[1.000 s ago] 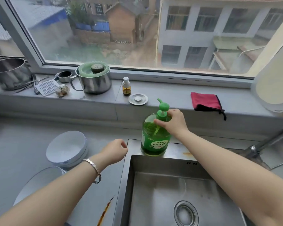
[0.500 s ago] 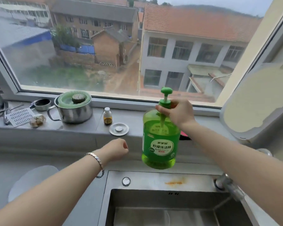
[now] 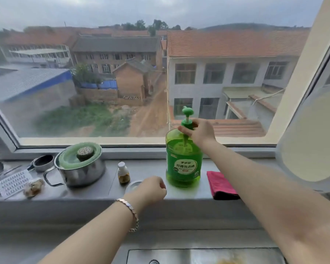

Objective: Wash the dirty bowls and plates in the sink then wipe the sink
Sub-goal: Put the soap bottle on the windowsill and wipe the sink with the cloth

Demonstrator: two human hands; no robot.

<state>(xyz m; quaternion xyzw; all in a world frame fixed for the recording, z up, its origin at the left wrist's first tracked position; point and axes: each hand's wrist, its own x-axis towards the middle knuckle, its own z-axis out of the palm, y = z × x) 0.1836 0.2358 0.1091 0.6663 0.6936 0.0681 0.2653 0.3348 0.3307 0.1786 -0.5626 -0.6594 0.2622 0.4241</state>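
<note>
The main risk is a tip; the right hand [image 3: 198,132] holds the tall soap bottle [image 3: 183,164] only by its neck, high above a heavy, nearly full body, so a careless release could rock it toward the front lip of the windowsill [image 3: 95,193] and down into the sink [image 3: 179,256] at 6 o'clock. A squeeze on the pump head [image 3: 187,111] would likely squirt soap onto the sill; the pink cloth [image 3: 220,184] lies just beside the base at 3 o'clock and the small brown bottle [image 3: 123,173] stands near at 9 o'clock, either one easy to knock.

The right arm reaches in from 4 o'clock, stretched long over the sill; its fingers and thumb are curled round the neck under the pump. The bottle stands upright with its base at the sill; whether its weight is fully down cannot be told.

The left hand [image 3: 151,189], at 8 o'clock of the base, hovers over the sill's edge with fingers curled toward the palm, nothing visible in them; it partly covers a small round disc [image 3: 132,184].

Only the sink's rear rim shows at the bottom edge; no bowls or plates are in view.
</note>
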